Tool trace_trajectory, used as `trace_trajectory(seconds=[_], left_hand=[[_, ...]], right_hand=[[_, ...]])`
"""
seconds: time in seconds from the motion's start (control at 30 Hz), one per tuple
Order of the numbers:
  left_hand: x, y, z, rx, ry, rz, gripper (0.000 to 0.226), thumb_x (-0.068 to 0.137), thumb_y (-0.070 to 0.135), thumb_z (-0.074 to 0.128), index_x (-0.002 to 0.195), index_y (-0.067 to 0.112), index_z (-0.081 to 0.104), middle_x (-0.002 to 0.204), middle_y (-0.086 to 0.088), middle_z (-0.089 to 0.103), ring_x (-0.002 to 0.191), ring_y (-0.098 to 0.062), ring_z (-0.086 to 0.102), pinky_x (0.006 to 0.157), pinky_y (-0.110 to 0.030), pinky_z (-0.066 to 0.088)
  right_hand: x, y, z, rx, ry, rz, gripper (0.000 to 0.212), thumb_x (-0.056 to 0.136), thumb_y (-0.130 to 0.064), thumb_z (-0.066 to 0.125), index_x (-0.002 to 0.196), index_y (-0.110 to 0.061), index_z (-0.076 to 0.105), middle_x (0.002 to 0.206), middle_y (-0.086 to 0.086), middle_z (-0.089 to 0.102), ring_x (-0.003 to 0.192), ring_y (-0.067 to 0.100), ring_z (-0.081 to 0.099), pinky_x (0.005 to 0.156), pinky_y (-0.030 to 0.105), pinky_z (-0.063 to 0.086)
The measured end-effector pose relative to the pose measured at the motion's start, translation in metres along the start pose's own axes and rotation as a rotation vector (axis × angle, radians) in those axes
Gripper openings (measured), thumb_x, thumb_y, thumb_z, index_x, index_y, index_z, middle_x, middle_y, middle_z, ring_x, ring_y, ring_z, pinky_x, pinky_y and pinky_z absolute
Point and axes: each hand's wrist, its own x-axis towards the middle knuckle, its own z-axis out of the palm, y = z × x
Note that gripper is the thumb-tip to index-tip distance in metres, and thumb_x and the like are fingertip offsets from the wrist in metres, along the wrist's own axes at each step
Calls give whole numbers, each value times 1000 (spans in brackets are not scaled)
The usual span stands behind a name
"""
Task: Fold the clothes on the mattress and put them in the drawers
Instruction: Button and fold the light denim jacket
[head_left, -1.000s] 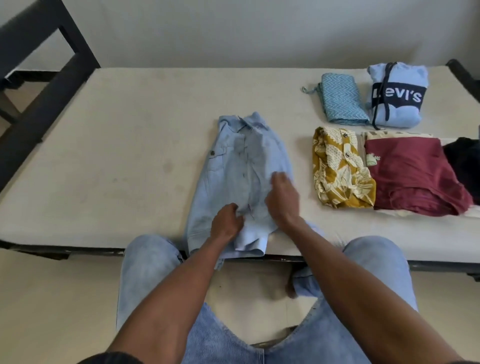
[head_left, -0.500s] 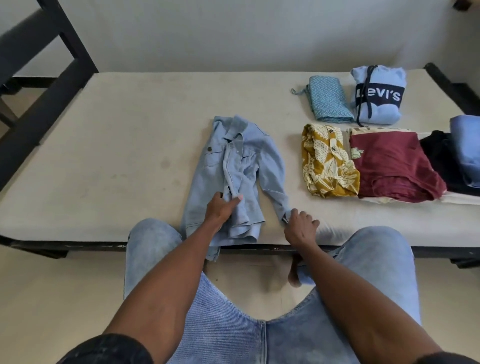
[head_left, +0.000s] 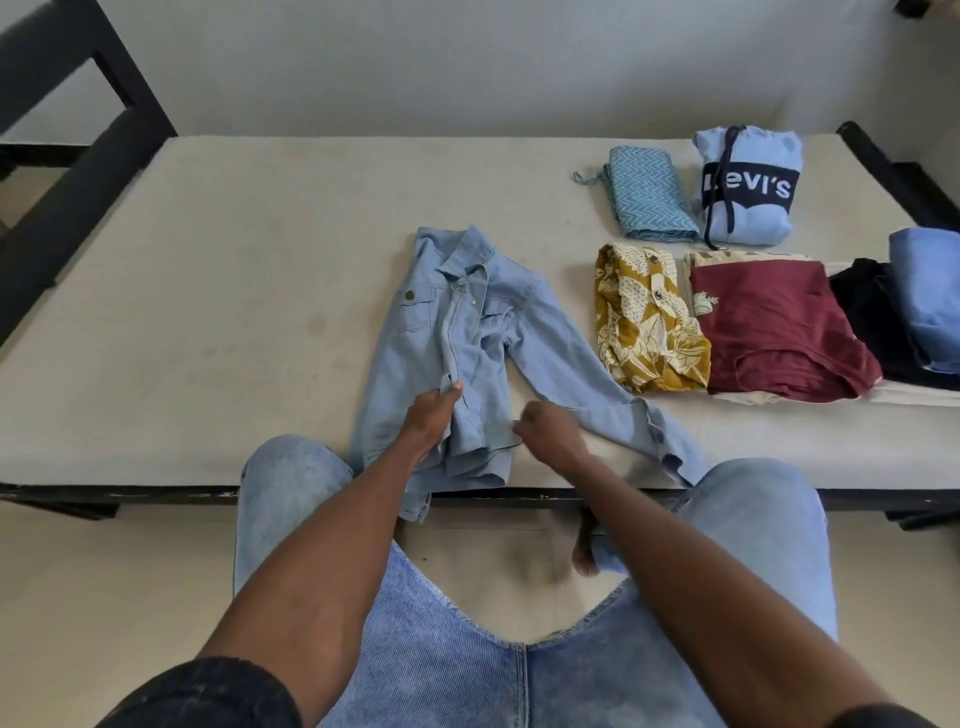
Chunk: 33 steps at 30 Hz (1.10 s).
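A light-blue denim jacket (head_left: 483, 332) lies collar away from me at the near middle of the mattress (head_left: 218, 291). Its hem hangs over the near edge. One sleeve stretches out to the right, with the cuff by my right knee. My left hand (head_left: 432, 415) pinches the front button edge low on the jacket. Beside it, my right hand (head_left: 551, 432) has its fingers curled at the lower right edge of the jacket's body, where the sleeve passes. No drawers are in view.
Folded clothes lie at the right: a teal zigzag cloth (head_left: 649, 200), a Levi's hoodie (head_left: 743, 189), a mustard patterned shirt (head_left: 644, 322), a maroon shirt (head_left: 769, 322), a black garment (head_left: 872, 312) and a blue one (head_left: 930, 291). A black bed frame (head_left: 78, 171) rises at the left.
The sleeve that lay folded over the jacket is now spread out to the right. My right hand drew it out, let go of the cuff and came back to the jacket's lower edge.
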Motion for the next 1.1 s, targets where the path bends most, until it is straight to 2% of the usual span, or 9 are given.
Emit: trace_trajectory(seconds=[0.1,0.17,0.33,0.43,0.57,0.7,0.83,0.97,1.1], left_hand=[[-5,-3,0,-76,-46,28,26,100,34,50,108,14,66,108,-1,68,98,-19,62,89,-34,49],[-6,-13,-3,-51,-73,41,14,95,22,58,103,15,67,105,-2,71,97,-20,66,89,-37,53],[-9,-24,-3,230,118,137,18,97,23,55,83,13,50,74,3,51,68,-15,48,55,-25,35],[-12,-21,0,179,184,137,17,100,25,49,92,11,48,80,0,53,69,-16,48,57,-30,35],[-13,-18,5,262,54,161,30,100,25,44,72,12,46,73,-3,53,74,-24,51,61,-33,37],[-10,-18,7,555,-73,136,33,95,36,49,99,9,68,109,-10,65,104,-30,59,92,-43,47],[-15,-29,8,1143,-160,230,70,88,48,63,146,19,35,140,-9,36,132,-31,33,108,-48,32],[-18,-37,9,1208,-45,455,37,91,7,48,127,13,51,127,-11,45,119,-29,41,102,-43,33],[-19,-40,-4,1176,-186,488,9,89,13,50,90,16,58,98,-5,55,102,-26,53,89,-37,34]], right_hand=[[-1,-24,30,251,-91,115,48,87,-38,66,124,-9,57,123,13,54,114,32,54,91,39,46],[-1,-22,34,232,-76,128,26,88,-19,58,112,-9,57,117,15,57,111,35,56,82,34,44],[0,15,0,-3,169,293,23,91,-12,44,113,-10,48,104,14,65,92,34,62,76,39,44],[0,41,-16,-262,-27,443,33,96,-20,47,125,-7,53,123,12,60,109,29,61,82,37,47],[-1,23,-3,-393,121,156,31,92,-13,48,121,-5,52,125,15,47,110,28,48,91,37,42],[-2,-2,18,-22,75,15,37,93,-32,53,118,-6,49,125,17,52,112,35,51,90,41,43],[-7,14,36,-163,-105,59,55,85,-32,68,128,-8,43,125,16,54,115,33,53,93,40,46],[-4,23,33,122,13,164,5,81,-4,56,81,-6,51,93,16,61,77,26,54,63,32,42],[-6,15,26,383,128,272,10,81,-1,52,80,-8,45,74,7,47,64,20,45,51,29,34]])
